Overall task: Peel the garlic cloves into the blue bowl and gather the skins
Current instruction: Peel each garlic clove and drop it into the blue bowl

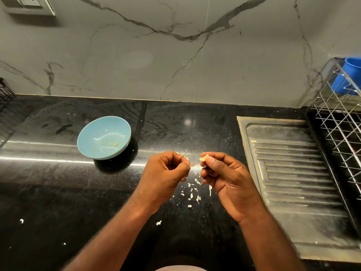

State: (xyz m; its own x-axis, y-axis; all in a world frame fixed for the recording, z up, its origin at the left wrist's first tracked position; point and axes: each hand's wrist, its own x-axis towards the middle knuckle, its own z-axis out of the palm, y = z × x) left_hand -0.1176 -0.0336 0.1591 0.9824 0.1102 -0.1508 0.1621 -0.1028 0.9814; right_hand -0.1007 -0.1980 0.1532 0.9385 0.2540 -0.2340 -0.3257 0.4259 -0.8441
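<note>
A pale garlic clove (203, 158) is pinched between the thumb and fingers of my right hand (226, 178). My left hand (166, 173) is closed beside it, pinching a thin piece of skin (193, 164). Both hands hover over the black counter, a little apart. Several torn skins (192, 190) lie scattered on the counter under and between the hands. The blue bowl (88, 137) stands to the left of my hands, with a small yellowish piece of garlic (116, 144) inside it.
A steel sink drainboard (293, 173) is set into the counter at the right. A wire dish rack (340, 118) with a blue cup (347, 77) stands at the far right. A marble wall runs behind. Stray skin bits (158, 223) lie near the front.
</note>
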